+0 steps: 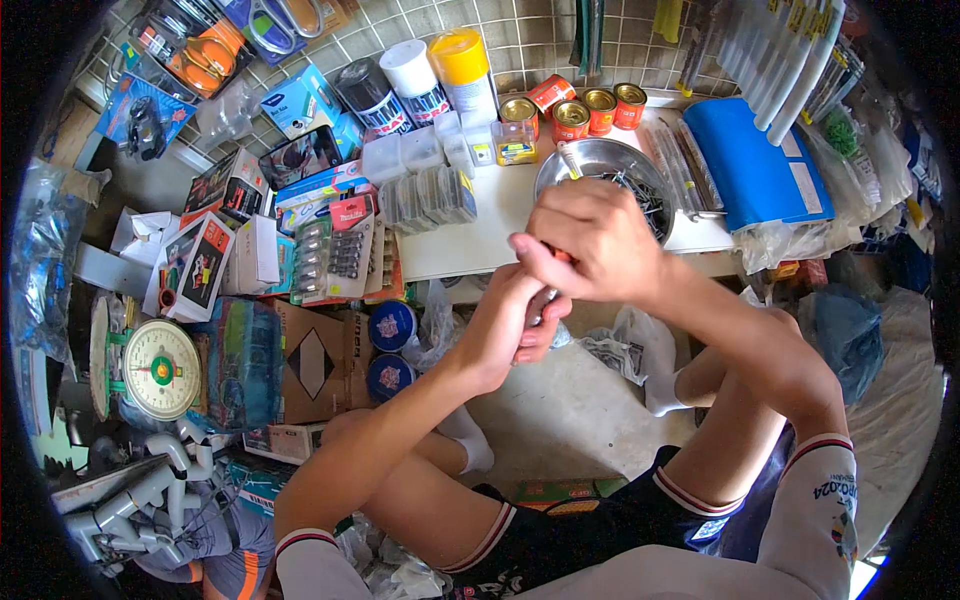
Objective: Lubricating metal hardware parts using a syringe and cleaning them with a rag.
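Note:
My two hands are together in front of the table's edge. My right hand (597,238) is closed at the top, its thumb toward the left hand. Just below it, my left hand (515,318) has its fingers curled round something mostly hidden; a bit of orange and a bit of dark metal show between the hands. Right behind my right hand stands a metal bowl (545,178) holding many thin, dark metal pieces. A light-coloured stick-like tool (569,158) leans at the bowl's left rim.
Several small red tins (571,120) and three spray cans (408,70) line the back of the white table (505,215). A blue folder (755,165) lies to the right. Boxes, drill-bit packs (345,250) and a dial scale (160,368) crowd the left. A person's leg (250,545) shows lower left.

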Motion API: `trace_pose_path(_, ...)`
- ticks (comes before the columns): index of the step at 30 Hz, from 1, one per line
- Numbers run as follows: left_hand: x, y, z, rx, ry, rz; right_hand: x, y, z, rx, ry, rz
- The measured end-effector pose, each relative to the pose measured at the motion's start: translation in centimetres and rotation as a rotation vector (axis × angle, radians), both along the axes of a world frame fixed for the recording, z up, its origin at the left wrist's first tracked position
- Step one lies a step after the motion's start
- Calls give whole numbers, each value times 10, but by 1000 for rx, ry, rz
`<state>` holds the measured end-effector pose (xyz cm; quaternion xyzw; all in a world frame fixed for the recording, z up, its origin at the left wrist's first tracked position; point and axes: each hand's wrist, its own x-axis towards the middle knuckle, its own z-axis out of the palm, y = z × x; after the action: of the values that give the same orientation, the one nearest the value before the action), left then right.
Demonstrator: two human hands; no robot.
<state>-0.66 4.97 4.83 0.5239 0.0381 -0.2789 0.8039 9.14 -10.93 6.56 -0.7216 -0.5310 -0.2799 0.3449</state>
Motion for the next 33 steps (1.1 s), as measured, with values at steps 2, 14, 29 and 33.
trace_pose_path(2,0,-10,7,18,-17,38,24,-9,-7,12,25,-69)
trace_pose_path(14,3,-10,12,87,-83,105,42,-15,-18,-26,22,-59)
trace_pose_path(29,7,16,-2,-587,310,133,6,9,-14,38,-160,142)
trace_pose_path(33,6,8,14,-726,268,20,40,-12,-5,11,-139,69)
